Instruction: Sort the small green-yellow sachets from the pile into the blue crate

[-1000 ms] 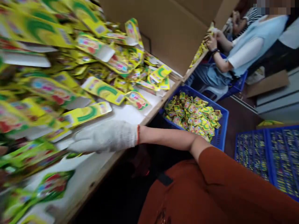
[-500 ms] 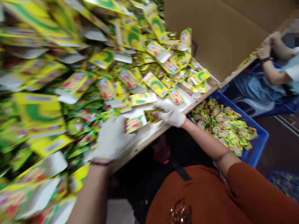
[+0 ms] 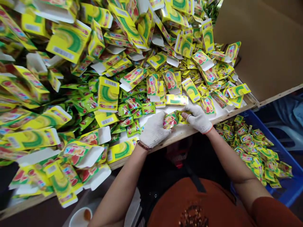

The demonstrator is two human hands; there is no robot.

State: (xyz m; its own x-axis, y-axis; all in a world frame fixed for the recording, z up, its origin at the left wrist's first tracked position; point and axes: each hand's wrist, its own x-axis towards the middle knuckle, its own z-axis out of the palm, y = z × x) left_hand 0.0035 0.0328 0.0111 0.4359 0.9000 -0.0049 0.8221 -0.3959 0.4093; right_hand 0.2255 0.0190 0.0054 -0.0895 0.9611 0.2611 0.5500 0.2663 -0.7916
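Note:
My left hand (image 3: 155,130), in a white knit glove, grips a small candy box (image 3: 170,120) with a watermelon picture, just above the table's front edge. From the other side my right hand (image 3: 197,118), gloved too, pinches a small yellow candy packet (image 3: 181,117) between thumb and fingers. The packet meets the right end of the box; whether part of it is inside, I cannot tell. Close behind the hands lie a yellow box (image 3: 177,99) on its side and several green candy packets (image 3: 133,127).
Yellow boxes, many with white flaps raised, heap over the table at left and back (image 3: 68,41). A blue crate (image 3: 279,138) of yellow packets stands below the table's right end. Brown cardboard (image 3: 258,47) walls the back right. A white cup (image 3: 80,217) is at lower left.
The view has swung left, so the table's contents appear farther right. Box and yellow packet, held apart before, now meet end to end. The co-worker's hands have left the view.

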